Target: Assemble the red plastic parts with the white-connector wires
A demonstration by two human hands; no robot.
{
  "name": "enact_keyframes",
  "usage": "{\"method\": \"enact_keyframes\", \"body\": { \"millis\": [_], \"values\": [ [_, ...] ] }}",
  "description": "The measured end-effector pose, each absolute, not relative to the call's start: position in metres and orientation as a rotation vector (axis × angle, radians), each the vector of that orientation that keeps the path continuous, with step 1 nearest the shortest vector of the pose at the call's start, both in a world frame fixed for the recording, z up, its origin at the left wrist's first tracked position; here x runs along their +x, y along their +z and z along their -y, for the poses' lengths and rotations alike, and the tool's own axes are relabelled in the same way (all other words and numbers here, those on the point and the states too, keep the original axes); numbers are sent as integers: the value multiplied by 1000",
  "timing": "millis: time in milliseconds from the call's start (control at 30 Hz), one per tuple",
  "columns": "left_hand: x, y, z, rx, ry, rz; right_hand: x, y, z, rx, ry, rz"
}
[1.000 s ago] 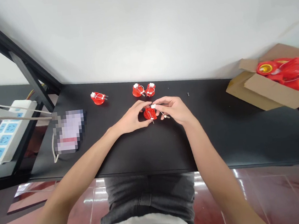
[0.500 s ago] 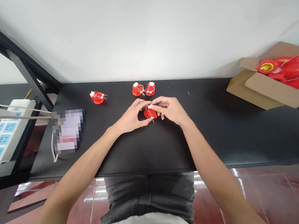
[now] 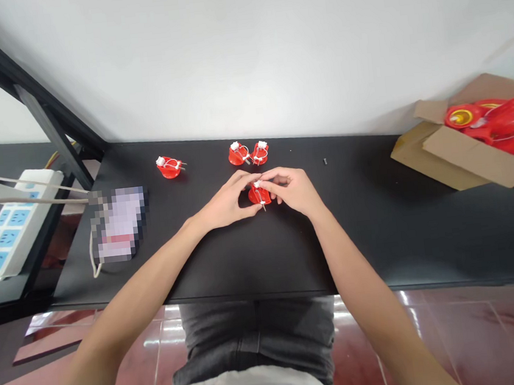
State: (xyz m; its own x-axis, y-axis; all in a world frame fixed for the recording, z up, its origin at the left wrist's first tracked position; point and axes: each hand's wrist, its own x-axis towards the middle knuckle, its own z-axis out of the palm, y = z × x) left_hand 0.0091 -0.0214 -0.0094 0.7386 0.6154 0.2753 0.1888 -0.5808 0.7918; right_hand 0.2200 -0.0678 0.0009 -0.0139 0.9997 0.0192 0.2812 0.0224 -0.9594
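Note:
Between my hands, near the middle of the black tabletop (image 3: 227, 263), is a small red plastic cup-shaped part (image 3: 260, 196) with a thin white cable tie (image 3: 257, 184) at its top. My left hand (image 3: 225, 203) holds the part's left side with its fingertips. My right hand (image 3: 294, 190) pinches the tie's white head against the part, and its fingers hide the part's upper right. A short pin sticks out below the part. Farther back lie several similar red parts with white ties: one (image 3: 169, 167) on the left and two side by side (image 3: 238, 154) (image 3: 260, 153) just behind my hands.
On the right stands an open cardboard box (image 3: 459, 153) holding red parts (image 3: 507, 123). A small dark piece (image 3: 325, 161) lies on the table. On the left are a pixelated object (image 3: 121, 224) with a cable and a white power strip (image 3: 12, 224).
My right hand has moved left, closer to my left hand, and now covers more of the red part. The tie's long end no longer sticks out to the right.

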Motion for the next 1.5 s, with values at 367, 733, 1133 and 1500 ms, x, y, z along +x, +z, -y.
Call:
{"method": "enact_keyframes", "body": {
  "millis": [367, 733, 1133, 1500],
  "values": [
    [8, -5, 22, 2232, 653, -648, 222, 0, 67, -1408, 1054, 1497],
    [7, -6, 21, 2301, 611, -680, 230, 0, 64, -1343, 1306, 1358],
    [6, -5, 19, 2383, 604, -821, 252, 6, 70, -1343, 1420, 1421],
    [9, -1, 21, 2269, 528, -786, 238, 9, 71, -1357, 1207, 1384]
  ]
}}
